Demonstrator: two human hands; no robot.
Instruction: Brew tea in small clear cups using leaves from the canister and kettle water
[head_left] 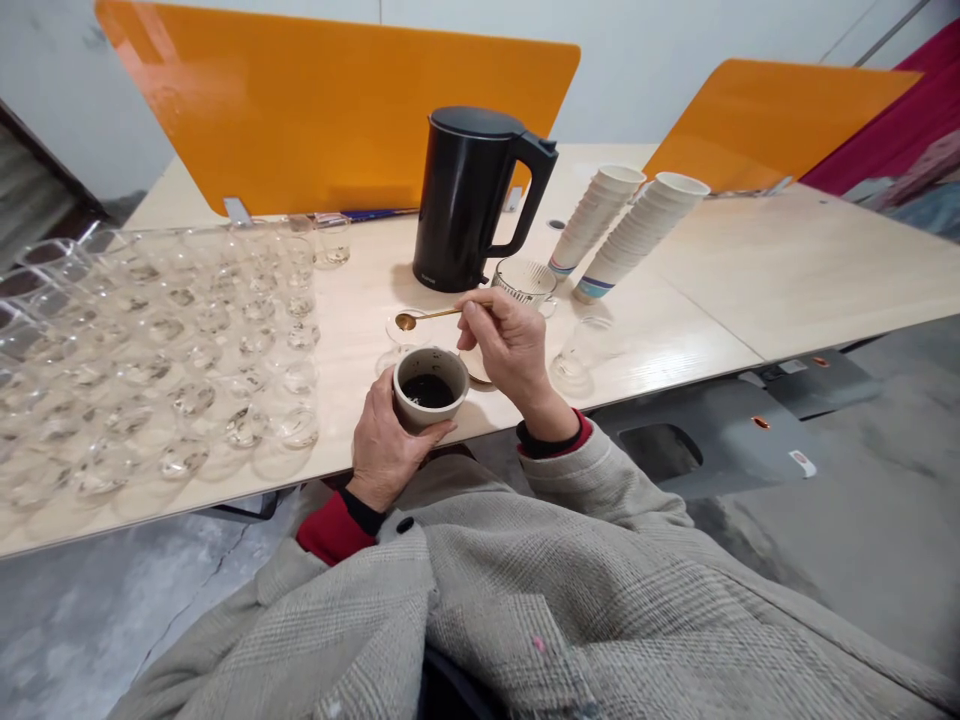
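My left hand (392, 440) is wrapped round a pale cup (433, 412) with dark liquid or dark matter inside. Above and to the right of it, my right hand (504, 340) pinches the handle of a small gold-coloured spoon (406, 322). The spoon's bowl is held up just beyond the cup's far rim, over a clear glass (395, 350). Behind my right hand stands a glass mug (525, 280) with vertical markings. Something round and flat on the table is mostly hidden under that hand.
Many clear glasses (191, 395) crowd the table's left side. A black electric kettle (465, 200) stands at the back. Two leaning stacks of paper cups (637, 235) are to its right, with another clear glass (576, 360) nearer. Orange dividers (322, 110) line the far side.
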